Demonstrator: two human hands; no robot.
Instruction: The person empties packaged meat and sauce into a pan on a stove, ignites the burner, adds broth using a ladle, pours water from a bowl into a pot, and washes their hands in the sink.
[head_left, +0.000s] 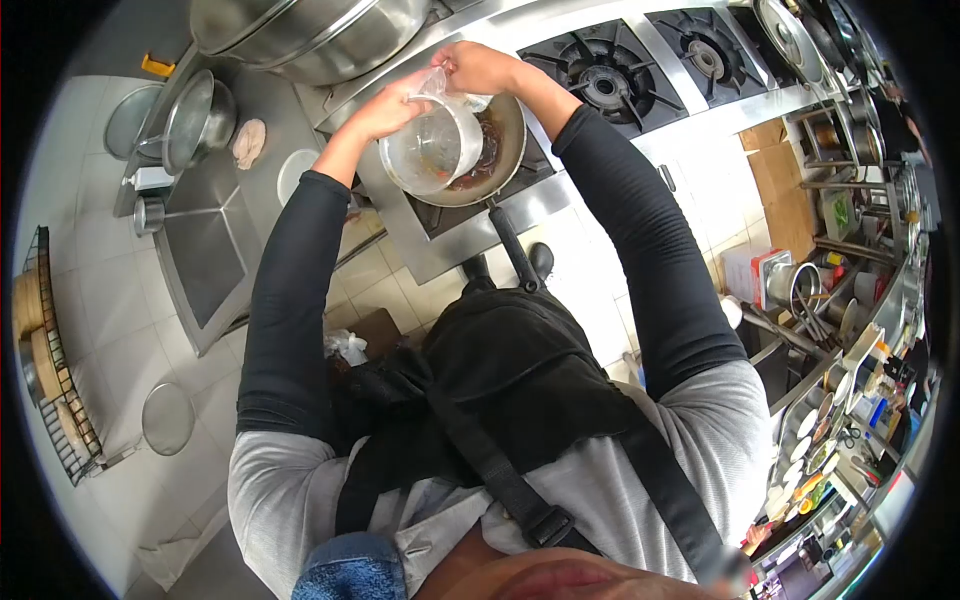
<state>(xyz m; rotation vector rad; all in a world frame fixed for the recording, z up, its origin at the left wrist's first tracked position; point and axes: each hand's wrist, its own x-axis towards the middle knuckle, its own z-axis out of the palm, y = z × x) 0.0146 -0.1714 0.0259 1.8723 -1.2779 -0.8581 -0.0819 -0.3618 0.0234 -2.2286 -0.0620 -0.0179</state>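
- Here, has both hands close together at the upper centre of the frame, above the stove [549, 198].
- Curls the left hand [390, 108] at the upper rim of a translucent tub [430, 150], fingertips drawn in; cannot tell the thumb's exact hold.
- Pinches clear plastic [433, 84] with the right hand [475, 68], fingers bunched and pointing towards the left hand.
- Has the tub just below the hands, tilted, mouth apparently turned towards the right of the frame, over the left part of a pan [517, 150].
- Has the left hand nearer to the tub, the right hand higher and further right, near the pan's upper rim.
- Has the pan on the stove, its handle [510, 247] running down the frame and slightly right, long axis towards the body.
- Leaves dark, wet-looking food [492, 150] in view beside the tub; cannot tell any contact between tub and pan.
- Has a round white dish [294, 176] left of the left forearm, a burner [605, 87] at upper right.
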